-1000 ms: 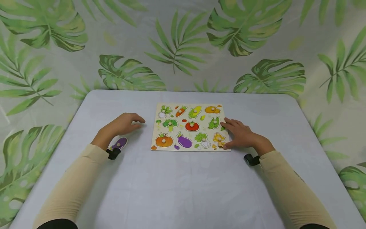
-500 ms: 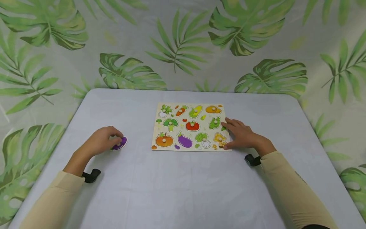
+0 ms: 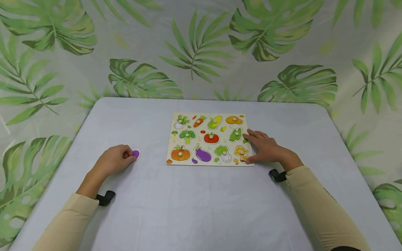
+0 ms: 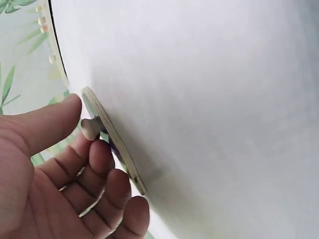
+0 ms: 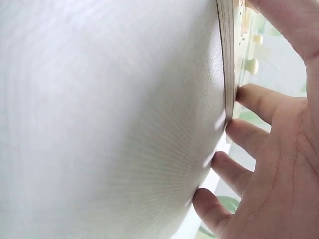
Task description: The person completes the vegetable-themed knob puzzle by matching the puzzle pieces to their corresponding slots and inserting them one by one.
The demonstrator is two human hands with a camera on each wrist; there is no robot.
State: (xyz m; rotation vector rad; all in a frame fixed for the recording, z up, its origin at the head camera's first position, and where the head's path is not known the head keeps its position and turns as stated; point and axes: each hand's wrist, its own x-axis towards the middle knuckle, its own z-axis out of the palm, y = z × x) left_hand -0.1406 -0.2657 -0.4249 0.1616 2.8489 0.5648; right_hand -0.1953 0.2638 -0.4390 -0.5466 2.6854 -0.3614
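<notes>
A purple eggplant puzzle piece (image 3: 136, 154) lies on the white table left of the board, mostly covered by my left hand (image 3: 114, 159). In the left wrist view its round wooden knob (image 4: 90, 128) sits between the thumb and curled fingers, the thin wooden edge close to the cloth. My right hand (image 3: 266, 148) rests at the right edge of the wooden vegetable puzzle board (image 3: 169, 139), fingers spread and fairly straight, fingertips touching the board and cloth. On the board, the eggplant picture (image 3: 203, 154) shows no knob; several other vegetables carry knobs.
White cloth (image 3: 201, 209) covers the table. Behind its far edge hangs a leaf-patterned backdrop (image 3: 201, 87). A black wrist camera (image 3: 106, 198) sits at the left wrist and another black camera (image 3: 277, 175) at the right.
My left hand moved back from near the board, down and left to the eggplant piece, then shifted slightly right over it, its fingers closing about the knob. The right hand stayed on the board.
</notes>
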